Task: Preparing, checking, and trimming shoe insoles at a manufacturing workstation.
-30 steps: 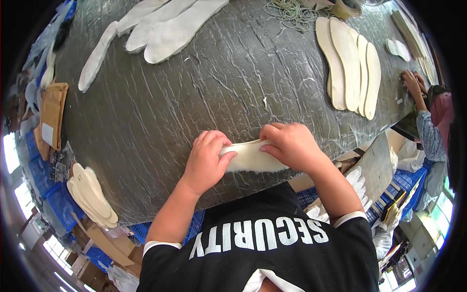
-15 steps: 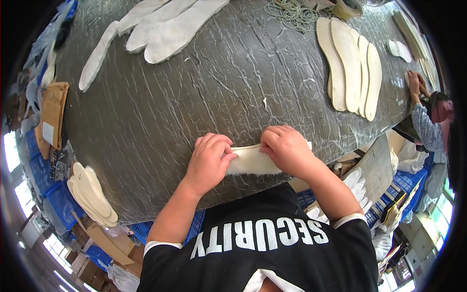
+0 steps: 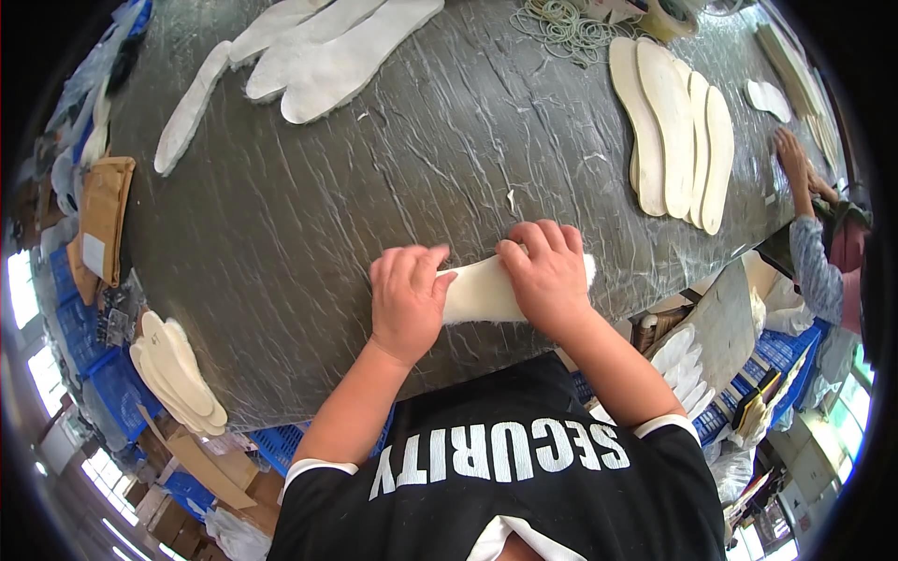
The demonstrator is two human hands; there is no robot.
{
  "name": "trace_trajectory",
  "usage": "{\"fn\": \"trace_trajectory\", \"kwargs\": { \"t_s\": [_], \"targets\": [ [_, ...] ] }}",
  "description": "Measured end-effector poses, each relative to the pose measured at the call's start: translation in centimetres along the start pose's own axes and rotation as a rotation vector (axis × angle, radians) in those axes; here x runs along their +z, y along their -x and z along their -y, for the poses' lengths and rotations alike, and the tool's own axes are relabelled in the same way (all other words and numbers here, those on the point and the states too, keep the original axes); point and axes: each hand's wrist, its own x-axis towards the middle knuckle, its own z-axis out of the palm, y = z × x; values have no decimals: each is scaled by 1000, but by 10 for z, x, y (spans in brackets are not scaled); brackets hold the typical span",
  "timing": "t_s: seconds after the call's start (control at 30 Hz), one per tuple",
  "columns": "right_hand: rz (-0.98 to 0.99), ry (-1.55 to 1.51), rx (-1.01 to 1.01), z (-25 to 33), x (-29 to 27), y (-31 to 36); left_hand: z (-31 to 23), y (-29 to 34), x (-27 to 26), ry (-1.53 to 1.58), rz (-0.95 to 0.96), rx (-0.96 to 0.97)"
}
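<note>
A cream-white fleecy insole (image 3: pixel 485 290) lies crosswise on the dark table near its front edge. My left hand (image 3: pixel 408 301) is closed over its left end, thumb along the insole and fingers curled at the far side. Over the right part, my right hand (image 3: pixel 548 282) grips it with bent fingers reaching past the far edge. The insole's right tip shows beyond that hand, while its left end is hidden under my left hand.
Furry white insoles (image 3: pixel 346 70) lie at the far left, cream insoles (image 3: pixel 666 126) at the right. Another small stack (image 3: pixel 175 374) sits at the left edge. Rubber bands (image 3: pixel 564 33) lie at the back. Another person's hand (image 3: pixel 795 168) rests on the table's right side.
Both hands have shifted slightly away from me with the insole. It now lies flatter, its far edge no longer pinched up. The other person's hand has moved a little.
</note>
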Motion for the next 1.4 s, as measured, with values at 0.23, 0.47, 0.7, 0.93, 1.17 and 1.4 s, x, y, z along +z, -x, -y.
{"fn": "trace_trajectory", "kwargs": {
  "t_s": [0.23, 0.47, 0.7, 0.93, 1.17, 1.4],
  "targets": [
    [110, -130, -233, 9, 7, 41, 4, 37, 14, -261, 257, 287],
    [206, -159, -226, 10, 14, 32, 11, 31, 8, -260, 284, 220],
    [478, 217, 179, -14, -10, 32, 7, 30, 24, -104, 42, 272],
    [-149, -330, 296, -50, 16, 59, 19, 62, -47, 216, 155, -177],
    [13, -259, 170, 32, 35, 11, 141, 203, -237, -841, -555, -453],
    [-5, -217, 93, 64, 55, -12, 193, 129, -208, -576, -301, -356]
  ]
}}
